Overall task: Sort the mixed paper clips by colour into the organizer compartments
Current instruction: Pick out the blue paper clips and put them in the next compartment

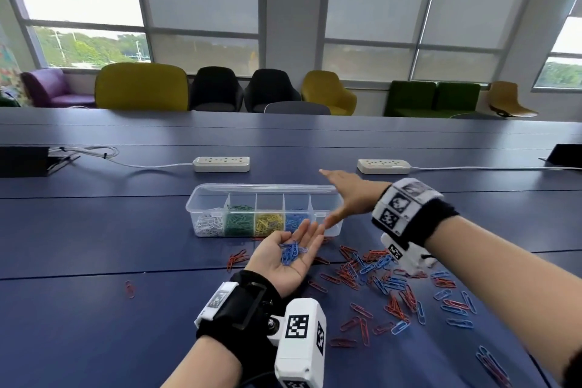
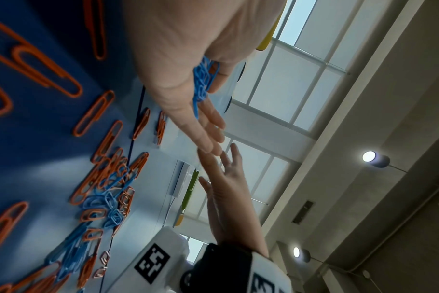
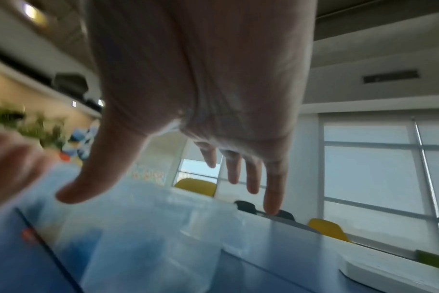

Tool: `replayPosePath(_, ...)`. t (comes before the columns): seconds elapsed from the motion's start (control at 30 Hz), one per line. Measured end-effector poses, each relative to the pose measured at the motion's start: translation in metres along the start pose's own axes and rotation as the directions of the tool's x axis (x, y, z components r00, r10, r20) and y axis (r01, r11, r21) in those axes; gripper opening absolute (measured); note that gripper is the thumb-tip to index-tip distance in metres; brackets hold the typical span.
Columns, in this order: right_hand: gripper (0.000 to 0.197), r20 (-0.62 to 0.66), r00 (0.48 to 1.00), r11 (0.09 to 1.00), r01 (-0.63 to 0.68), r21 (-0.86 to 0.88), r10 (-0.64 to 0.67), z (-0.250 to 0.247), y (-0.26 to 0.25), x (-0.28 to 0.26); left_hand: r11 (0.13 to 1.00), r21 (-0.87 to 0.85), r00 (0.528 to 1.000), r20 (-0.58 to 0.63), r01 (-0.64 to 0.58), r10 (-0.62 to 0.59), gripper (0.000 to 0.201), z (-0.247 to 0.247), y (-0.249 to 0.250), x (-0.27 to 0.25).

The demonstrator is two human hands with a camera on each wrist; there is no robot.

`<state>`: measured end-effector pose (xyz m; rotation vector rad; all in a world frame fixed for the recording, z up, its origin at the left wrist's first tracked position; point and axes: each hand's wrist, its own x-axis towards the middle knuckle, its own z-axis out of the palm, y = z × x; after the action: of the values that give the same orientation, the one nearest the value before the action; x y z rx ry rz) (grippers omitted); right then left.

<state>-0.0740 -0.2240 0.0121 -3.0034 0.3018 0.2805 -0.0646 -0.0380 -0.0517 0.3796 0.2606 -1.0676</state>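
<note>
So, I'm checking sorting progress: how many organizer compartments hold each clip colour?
White clips: 1
Green clips: 1
Yellow clips: 1
Blue clips: 1
No clips visible, rightmost compartment: 1
Total: 5 compartments in the organizer

The head camera looks forward and down from above the long dark-blue counter (image 1: 126, 230), taking in both forearms, the clear plastic five-compartment organizer (image 1: 264, 195) and the windows beyond. The left wrist camera sits close under the upturned left hand (image 2: 188, 65), rolled sideways, facing along its fingers (image 2: 208, 126) toward counter, ceiling and right hand (image 2: 228, 190). The right wrist camera looks along the spread right hand over the blurred organizer (image 3: 163, 228) to the same windows.
</note>
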Motion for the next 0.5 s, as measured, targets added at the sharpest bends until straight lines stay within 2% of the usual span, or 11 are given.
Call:
replayPosePath(0.1, 0.126, 0.048, 0.998, 0.999, -0.031, -0.039, 0.033, 0.018, -0.001, 0.015, 0.999, 0.019, 0.998, -0.033, -0.045, 0.045, 0.039, -0.001, 0.000, -0.002)
replayPosePath(0.2, 0.116, -0.043, 0.998, 0.999, -0.035, 0.003, 0.035, 0.030, -0.007, 0.014, 0.995, 0.019, 0.993, -0.058, -0.101, 0.102, 0.036, -0.001, 0.004, -0.002)
replayPosePath(0.3, 0.111, -0.085, 0.996, 0.999, -0.023, 0.025, 0.025, 0.033, -0.007, 0.014, 0.996, 0.044, 0.997, 0.006, -0.082, 0.082, 0.023, 0.005, 0.010, -0.005)
replayPosePath(0.4, 0.111, -0.091, 0.996, 0.999, -0.022, 0.041, 0.026, 0.033, -0.007, 0.012, 0.957, 0.269, 0.993, 0.086, -0.107, 0.087, 0.036, 0.026, 0.020, -0.004)
replayPosePath(0.5, 0.112, -0.093, 0.995, 0.999, -0.026, 0.047, 0.030, 0.035, -0.008, 0.011, 0.835, 0.510, 0.979, 0.103, -0.205, 0.177, 0.058, 0.058, 0.035, 0.013)
